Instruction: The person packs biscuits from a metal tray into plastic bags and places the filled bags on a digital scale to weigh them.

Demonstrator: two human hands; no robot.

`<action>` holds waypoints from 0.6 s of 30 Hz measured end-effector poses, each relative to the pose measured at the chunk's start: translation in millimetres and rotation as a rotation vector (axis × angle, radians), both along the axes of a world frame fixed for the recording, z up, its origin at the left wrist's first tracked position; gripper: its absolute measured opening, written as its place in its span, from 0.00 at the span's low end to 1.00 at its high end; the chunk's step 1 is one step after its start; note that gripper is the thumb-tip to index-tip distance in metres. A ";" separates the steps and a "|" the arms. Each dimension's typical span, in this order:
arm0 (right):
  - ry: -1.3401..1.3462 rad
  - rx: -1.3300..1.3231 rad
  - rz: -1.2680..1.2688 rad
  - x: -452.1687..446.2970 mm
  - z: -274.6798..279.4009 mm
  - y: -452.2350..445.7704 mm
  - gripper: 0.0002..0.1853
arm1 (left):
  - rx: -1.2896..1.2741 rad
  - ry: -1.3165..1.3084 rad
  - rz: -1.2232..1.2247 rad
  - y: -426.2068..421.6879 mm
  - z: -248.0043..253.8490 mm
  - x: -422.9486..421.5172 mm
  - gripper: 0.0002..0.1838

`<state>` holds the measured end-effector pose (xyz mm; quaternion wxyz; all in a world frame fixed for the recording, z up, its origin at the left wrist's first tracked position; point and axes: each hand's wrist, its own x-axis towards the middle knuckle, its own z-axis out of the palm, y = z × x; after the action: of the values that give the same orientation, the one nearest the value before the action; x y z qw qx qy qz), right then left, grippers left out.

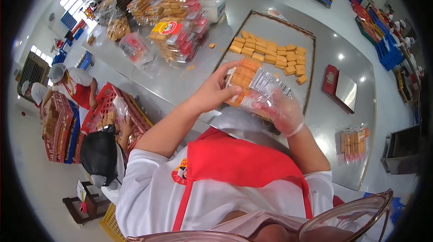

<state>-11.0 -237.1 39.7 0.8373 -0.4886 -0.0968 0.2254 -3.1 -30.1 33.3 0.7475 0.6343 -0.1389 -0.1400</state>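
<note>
A clear plastic bag of biscuits is held up over the near edge of a metal tray. Bare and wrapped round the bag's left end, my left hand has its thumb on the front. My right hand, in a clear plastic glove, holds the bag's other end, where the plastic looks loose. On the tray behind lie rows of small rectangular biscuits. To the right, a red device with a shiny metal plate rests on the steel table.
Filled biscuit packs are piled at the table's back left, beside a white tub. Another pack lies at the right. Co-workers stand at the left near red crates; one person in a red apron is across the table.
</note>
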 end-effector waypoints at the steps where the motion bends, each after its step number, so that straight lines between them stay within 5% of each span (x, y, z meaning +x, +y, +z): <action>1: -0.093 -0.117 -0.008 -2.0 -0.3 -2.1 0.27 | -0.004 -0.036 0.026 -1.4 -1.2 -0.2 0.38; 5: -0.259 -0.197 -0.073 -9.0 -14.5 -1.2 0.25 | -0.007 -0.069 0.001 -3.4 -15.8 -2.9 0.42; 7: 0.113 -0.031 -0.078 -10.9 -14.1 6.2 0.25 | 0.089 -0.186 0.021 -0.3 -22.6 -0.4 0.44; 12: -0.495 -0.672 -0.046 -1.6 -20.6 14.9 0.24 | 0.073 -0.257 0.046 9.3 -48.7 3.7 0.44; 14: -0.321 -0.541 -0.085 -0.3 -18.4 22.3 0.24 | 0.040 -0.255 0.064 13.0 -48.4 6.8 0.44; 16: 0.081 -0.058 -0.120 -5.5 -0.6 36.6 0.25 | 0.065 -0.309 0.074 19.6 -48.4 12.0 0.43; 18: 0.073 -0.080 -0.079 -2.3 -1.9 40.2 0.26 | 0.156 -0.412 0.074 29.5 -49.7 20.9 0.43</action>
<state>-13.4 -197.0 37.8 0.8284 -0.5166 -0.0378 0.2133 17.8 -0.6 -16.5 0.6567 0.7099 -0.2544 0.0098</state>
